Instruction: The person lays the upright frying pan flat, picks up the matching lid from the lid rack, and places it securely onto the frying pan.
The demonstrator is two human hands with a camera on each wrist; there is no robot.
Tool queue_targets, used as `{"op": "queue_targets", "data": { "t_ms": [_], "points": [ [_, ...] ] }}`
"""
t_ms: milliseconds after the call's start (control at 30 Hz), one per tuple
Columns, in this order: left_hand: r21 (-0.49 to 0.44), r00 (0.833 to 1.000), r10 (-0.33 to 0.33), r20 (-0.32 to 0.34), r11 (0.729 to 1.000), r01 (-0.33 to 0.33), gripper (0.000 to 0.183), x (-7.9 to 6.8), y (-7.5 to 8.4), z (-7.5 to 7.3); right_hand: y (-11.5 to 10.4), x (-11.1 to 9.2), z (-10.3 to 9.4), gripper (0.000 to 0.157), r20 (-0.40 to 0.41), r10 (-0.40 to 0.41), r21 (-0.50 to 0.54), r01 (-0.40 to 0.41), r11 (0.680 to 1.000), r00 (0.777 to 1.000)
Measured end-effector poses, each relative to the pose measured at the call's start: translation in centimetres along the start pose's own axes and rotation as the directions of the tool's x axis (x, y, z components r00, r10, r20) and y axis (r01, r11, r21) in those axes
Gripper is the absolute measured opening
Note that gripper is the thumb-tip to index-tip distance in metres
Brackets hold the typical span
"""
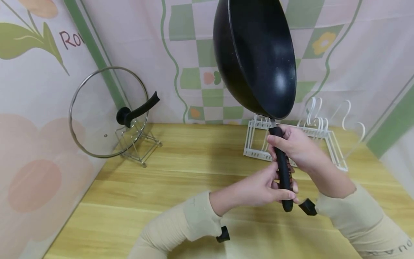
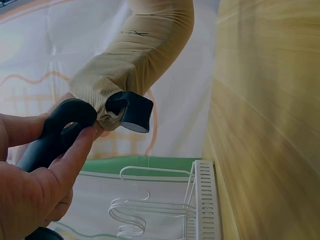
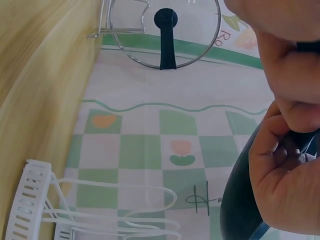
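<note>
A deep black wok (image 1: 270,64) is held up above the table, tilted nearly on edge, with its dark inside turned to the right. Near the top of its black handle (image 1: 283,169), close to the wok, my right hand (image 1: 302,149) grips with the thumb across the front. My left hand (image 1: 258,187) holds the lower end, thumb and fingers on either side. The left wrist view shows the handle's tip (image 2: 72,120), with a hanging hole, between left thumb and fingers. Part of the wok's dark side (image 3: 242,195) appears beside the fingers in the right wrist view.
At the left, a glass lid (image 1: 97,111) with a black knob handle stands upright in a small metal wire rack (image 1: 142,158). A white rack (image 1: 255,153) with curved wire dividers sits on the wooden table (image 1: 181,158), by the patterned cloth wall at the back right.
</note>
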State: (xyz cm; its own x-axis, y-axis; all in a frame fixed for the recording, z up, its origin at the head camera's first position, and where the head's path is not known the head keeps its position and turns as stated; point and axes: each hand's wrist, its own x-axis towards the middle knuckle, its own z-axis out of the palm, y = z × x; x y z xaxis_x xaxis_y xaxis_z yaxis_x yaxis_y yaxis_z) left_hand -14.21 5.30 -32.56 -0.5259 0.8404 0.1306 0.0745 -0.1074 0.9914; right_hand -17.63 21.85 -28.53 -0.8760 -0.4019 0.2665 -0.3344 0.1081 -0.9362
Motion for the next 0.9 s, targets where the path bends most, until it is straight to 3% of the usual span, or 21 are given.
{"op": "queue_targets", "data": {
  "t_ms": [233,433,900],
  "points": [
    [0.027,0.998,0.034,0.049,0.999,-0.036,0.039,-0.1,0.1,-0.2,-0.2,-0.1,0.8,0.025,-0.057,-0.001,-0.075,-0.003,0.997,0.998],
    [0.049,0.995,0.062,0.075,0.997,-0.066,0.037,-0.1,-0.2,-0.3,-0.4,0.0,1.5,0.022,-0.105,0.072,-0.168,-0.09,0.982,0.992],
    [0.036,0.997,0.022,0.078,0.999,-0.025,0.029,-0.4,-0.3,-0.8,-0.1,0.3,2.4,0.025,-0.101,0.106,-0.134,-0.119,0.984,0.989]
  ]
}}
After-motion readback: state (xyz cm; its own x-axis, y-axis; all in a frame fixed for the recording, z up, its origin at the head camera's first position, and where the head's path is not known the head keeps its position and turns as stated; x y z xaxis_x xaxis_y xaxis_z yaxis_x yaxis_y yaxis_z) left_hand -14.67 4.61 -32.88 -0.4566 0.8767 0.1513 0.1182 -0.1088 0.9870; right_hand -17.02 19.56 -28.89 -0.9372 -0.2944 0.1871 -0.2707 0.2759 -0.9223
